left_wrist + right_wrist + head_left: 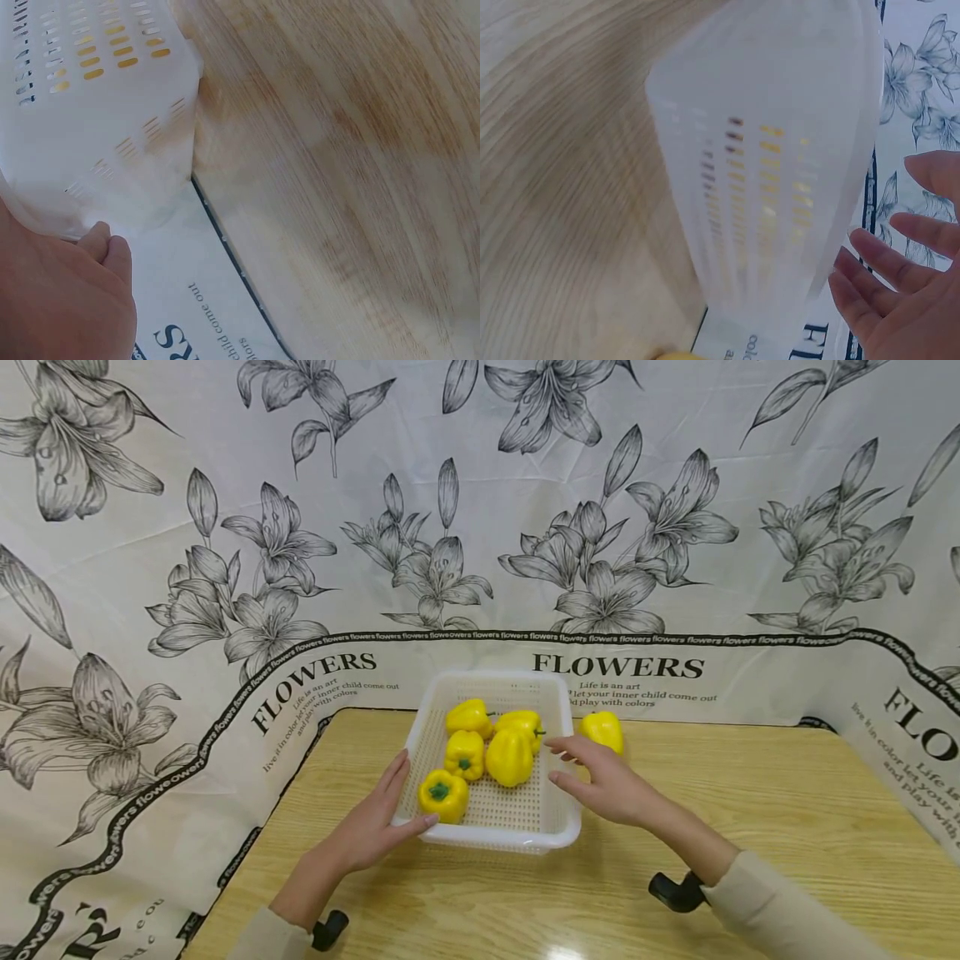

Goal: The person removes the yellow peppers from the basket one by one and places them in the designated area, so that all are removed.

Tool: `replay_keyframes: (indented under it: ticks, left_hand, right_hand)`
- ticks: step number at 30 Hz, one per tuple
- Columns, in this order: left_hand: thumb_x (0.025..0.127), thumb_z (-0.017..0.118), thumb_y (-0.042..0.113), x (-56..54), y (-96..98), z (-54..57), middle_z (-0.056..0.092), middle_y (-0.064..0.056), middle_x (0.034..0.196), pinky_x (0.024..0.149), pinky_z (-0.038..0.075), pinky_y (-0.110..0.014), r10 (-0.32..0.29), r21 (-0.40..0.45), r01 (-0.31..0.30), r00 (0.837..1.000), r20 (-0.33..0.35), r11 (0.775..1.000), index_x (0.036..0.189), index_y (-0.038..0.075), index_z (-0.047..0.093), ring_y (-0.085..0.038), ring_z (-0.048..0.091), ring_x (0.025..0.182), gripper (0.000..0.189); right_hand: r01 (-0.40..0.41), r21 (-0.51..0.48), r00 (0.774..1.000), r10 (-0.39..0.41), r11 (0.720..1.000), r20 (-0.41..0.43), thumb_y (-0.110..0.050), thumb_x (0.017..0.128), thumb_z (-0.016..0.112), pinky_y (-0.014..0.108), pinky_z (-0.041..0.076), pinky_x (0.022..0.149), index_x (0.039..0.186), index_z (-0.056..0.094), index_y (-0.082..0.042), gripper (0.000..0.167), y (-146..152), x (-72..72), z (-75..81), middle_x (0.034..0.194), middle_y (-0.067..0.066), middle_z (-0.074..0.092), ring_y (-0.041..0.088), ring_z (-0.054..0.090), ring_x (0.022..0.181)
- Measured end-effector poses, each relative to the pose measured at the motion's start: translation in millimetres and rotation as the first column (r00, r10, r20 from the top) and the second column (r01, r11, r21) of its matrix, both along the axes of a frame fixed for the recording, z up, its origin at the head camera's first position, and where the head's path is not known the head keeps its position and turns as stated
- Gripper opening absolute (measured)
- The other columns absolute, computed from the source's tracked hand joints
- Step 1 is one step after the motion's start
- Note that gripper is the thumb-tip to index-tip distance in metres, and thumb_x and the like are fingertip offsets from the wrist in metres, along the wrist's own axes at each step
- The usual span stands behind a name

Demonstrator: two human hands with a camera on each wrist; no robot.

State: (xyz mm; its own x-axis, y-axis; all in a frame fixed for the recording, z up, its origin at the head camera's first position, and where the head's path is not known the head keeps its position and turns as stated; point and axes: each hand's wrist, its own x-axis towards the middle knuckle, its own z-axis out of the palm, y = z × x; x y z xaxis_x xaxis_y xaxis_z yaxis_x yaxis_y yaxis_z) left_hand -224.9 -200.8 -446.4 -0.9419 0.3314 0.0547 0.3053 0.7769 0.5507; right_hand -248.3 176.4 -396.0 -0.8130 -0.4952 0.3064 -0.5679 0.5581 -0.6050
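A white perforated plastic basket holds several yellow bell peppers, one of them upright with its green stem up in the near left corner. My left hand grips the basket at that corner, thumb over the rim and fingers along the outer left side. In the left wrist view two fingertips show beside the rim. At the right rim my right hand is spread with relaxed, parted fingers and holds nothing. Another yellow bell pepper lies outside the basket, just beyond the right hand.
The wooden table carries the basket near its back edge. Behind and at the sides hangs a white cloth printed with flowers and lettering. Black wrist mounts sit below both forearms.
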Motion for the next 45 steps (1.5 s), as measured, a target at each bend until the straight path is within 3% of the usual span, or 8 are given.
replay_keyframes:
  ticks: [18,29,41,45]
  left_hand:
    - [0.094,0.055,0.070,-2.1,-0.3,-2.9,-0.007,0.004,0.172,0.122,0.024,-0.056,0.006,-0.003,-0.006,1.000,0.008,1.000,0.165,0.017,0.000,-0.033,0.017,0.155,0.105]
    - [0.093,0.054,0.073,-0.9,0.8,-0.8,-0.005,0.001,0.172,0.118,0.029,-0.059,0.000,-0.001,0.000,1.000,-0.017,1.000,0.166,0.014,0.003,-0.038,0.024,0.152,0.107]
    - [0.093,0.055,0.072,0.4,2.0,-1.5,-0.002,-0.001,0.173,0.118,0.031,-0.060,0.004,-0.007,-0.005,1.000,-0.020,1.000,0.166,0.013,0.005,-0.038,0.026,0.152,0.106]
    - [0.093,0.054,0.073,-0.4,1.4,-1.9,-0.002,-0.002,0.173,0.117,0.032,-0.060,0.001,-0.004,-0.001,1.000,-0.030,1.000,0.166,0.012,0.005,-0.038,0.027,0.151,0.106]
  right_hand:
    - [-0.138,-0.016,0.985,0.139,0.990,0.104,-0.023,0.099,0.068,0.056,0.052,0.099,0.146,0.051,-0.002,0.054,-59.8,-2.2,-15.9,0.141,0.019,0.058,0.039,0.060,0.120]
    - [-0.192,-0.016,0.970,0.192,0.981,0.151,-0.019,0.097,0.069,0.052,0.052,0.098,0.146,0.050,0.002,0.057,-91.6,-9.6,-25.7,0.140,0.022,0.056,0.036,0.059,0.116]
    - [-0.226,0.074,0.961,0.210,0.971,0.178,-0.016,0.090,0.078,0.045,0.053,0.098,0.149,0.050,-0.004,0.066,-114.3,-14.1,-30.8,0.146,0.015,0.053,0.033,0.059,0.119]
    - [-0.224,0.134,0.966,0.202,0.965,0.160,-0.018,0.089,0.081,0.046,0.049,0.106,0.148,0.051,-0.006,0.067,-119.9,-15.2,-28.7,0.147,0.014,0.054,0.031,0.056,0.127]
